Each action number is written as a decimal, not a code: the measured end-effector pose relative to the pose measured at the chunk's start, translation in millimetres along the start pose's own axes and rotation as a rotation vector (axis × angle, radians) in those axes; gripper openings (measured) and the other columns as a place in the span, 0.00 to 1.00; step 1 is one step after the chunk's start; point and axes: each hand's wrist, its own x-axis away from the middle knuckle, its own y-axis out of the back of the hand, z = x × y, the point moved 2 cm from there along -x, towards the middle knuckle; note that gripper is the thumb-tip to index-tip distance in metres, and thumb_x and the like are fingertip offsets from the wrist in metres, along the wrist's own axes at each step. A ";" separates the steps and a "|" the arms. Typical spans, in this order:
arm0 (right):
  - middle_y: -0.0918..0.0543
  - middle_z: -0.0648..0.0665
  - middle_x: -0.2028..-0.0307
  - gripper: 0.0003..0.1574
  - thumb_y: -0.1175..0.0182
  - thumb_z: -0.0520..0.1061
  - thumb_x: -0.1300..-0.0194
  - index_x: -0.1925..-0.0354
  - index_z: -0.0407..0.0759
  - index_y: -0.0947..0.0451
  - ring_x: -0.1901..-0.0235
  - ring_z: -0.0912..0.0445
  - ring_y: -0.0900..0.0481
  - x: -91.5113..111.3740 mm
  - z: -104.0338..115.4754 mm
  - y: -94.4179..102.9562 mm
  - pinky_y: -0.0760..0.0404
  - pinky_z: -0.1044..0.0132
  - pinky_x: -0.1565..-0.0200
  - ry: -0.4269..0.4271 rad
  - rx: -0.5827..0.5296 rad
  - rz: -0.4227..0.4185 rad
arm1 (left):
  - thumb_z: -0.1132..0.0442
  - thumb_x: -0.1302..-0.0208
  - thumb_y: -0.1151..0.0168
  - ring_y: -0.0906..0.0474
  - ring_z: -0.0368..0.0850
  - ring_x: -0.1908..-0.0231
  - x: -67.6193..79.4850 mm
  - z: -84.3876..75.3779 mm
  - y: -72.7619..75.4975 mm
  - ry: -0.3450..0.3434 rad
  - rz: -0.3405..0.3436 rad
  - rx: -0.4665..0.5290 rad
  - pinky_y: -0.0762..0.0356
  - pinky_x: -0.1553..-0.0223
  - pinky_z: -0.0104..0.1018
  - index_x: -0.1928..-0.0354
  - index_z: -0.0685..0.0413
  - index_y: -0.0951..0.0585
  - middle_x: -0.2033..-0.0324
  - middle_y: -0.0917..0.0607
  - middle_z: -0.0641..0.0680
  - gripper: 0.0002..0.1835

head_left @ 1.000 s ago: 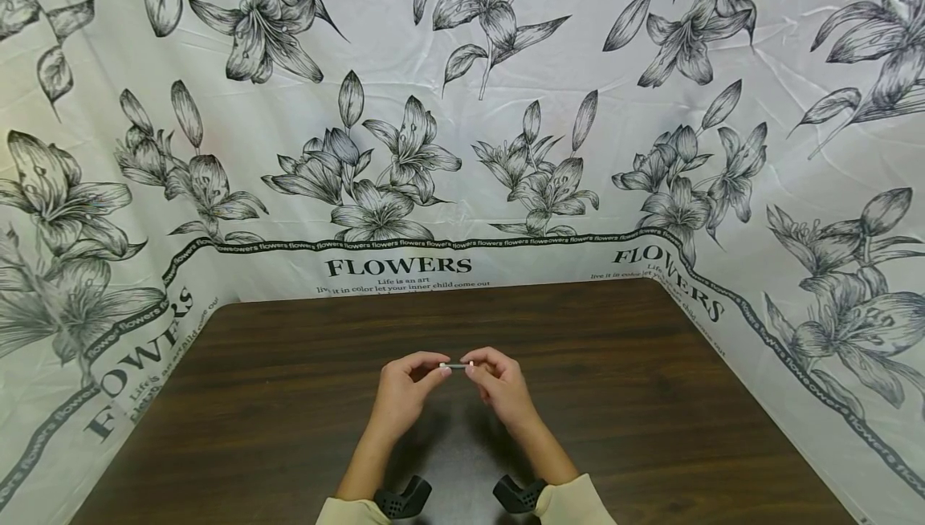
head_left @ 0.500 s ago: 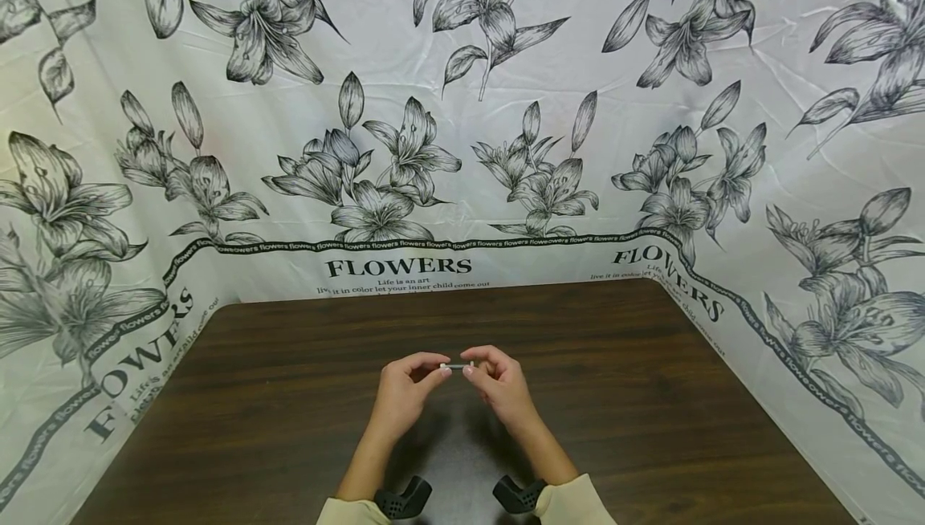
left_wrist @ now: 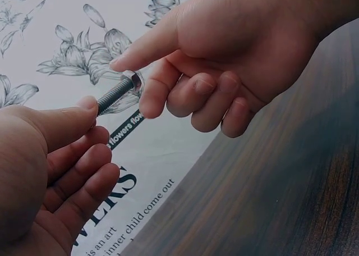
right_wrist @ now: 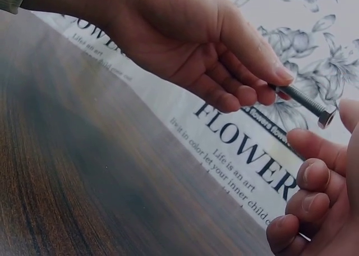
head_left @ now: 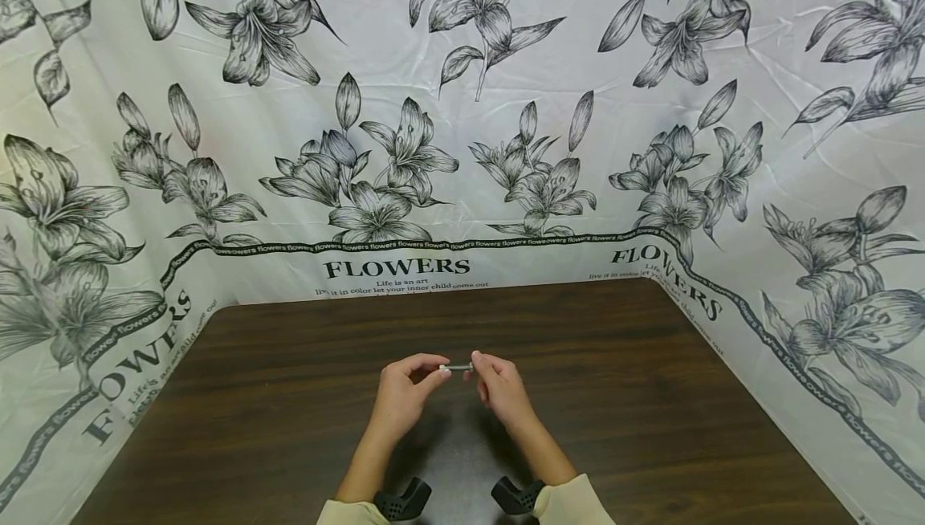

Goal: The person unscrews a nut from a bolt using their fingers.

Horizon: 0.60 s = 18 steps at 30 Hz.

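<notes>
A steel bolt [left_wrist: 114,96] with a threaded shank is held up roughly level between the hands. My left hand [head_left: 401,393] pinches its left end between thumb and fingertips, which hide that end. A hexagonal piece [right_wrist: 326,119] sits at the right end. My right hand [head_left: 504,390] is around this end, the thumb [left_wrist: 134,54] on one side and the index finger [left_wrist: 154,99] on the other. Gaps show between these fingertips and the hexagonal piece in the right wrist view. The other right fingers curl loosely and hold nothing.
Below the hands lies a dark wood-grain table [head_left: 289,421]. A white curtain [head_left: 462,188] printed with black flowers and lettering encloses its back and sides. Black bands [head_left: 403,499] are worn at both wrists, beside pale sleeves.
The right thumb and index finger have parted and shifted around the bolt's right end, leaving more of it in sight. My left hand keeps its pinch and place. The head view has shifted slightly.
</notes>
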 end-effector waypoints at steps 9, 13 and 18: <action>0.35 0.45 0.87 0.25 0.50 0.41 0.25 0.74 0.22 0.27 0.88 0.62 0.39 -0.3 -0.5 -1.2 0.38 0.72 0.83 0.010 -0.034 0.013 | 0.66 0.45 0.27 0.19 0.41 0.72 0.6 -0.7 0.4 -0.010 -0.005 -0.001 0.21 0.69 0.34 0.65 0.46 0.12 0.72 0.15 0.43 0.07; 0.35 0.46 0.87 0.23 0.50 0.41 0.25 0.72 0.21 0.27 0.87 0.62 0.39 -0.3 0.6 -0.9 0.37 0.72 0.82 0.018 -0.048 0.018 | 0.67 0.45 0.28 0.19 0.42 0.72 0.7 -0.2 0.2 -0.006 -0.002 0.006 0.21 0.68 0.34 0.65 0.46 0.12 0.72 0.15 0.43 0.08; 0.35 0.46 0.87 0.22 0.49 0.40 0.26 0.68 0.18 0.28 0.87 0.62 0.38 -0.1 1.2 -0.1 0.37 0.72 0.82 0.035 -0.062 0.034 | 0.68 0.44 0.28 0.20 0.41 0.72 0.4 -0.3 0.1 -0.021 -0.004 0.006 0.21 0.69 0.34 0.65 0.47 0.12 0.72 0.15 0.44 0.07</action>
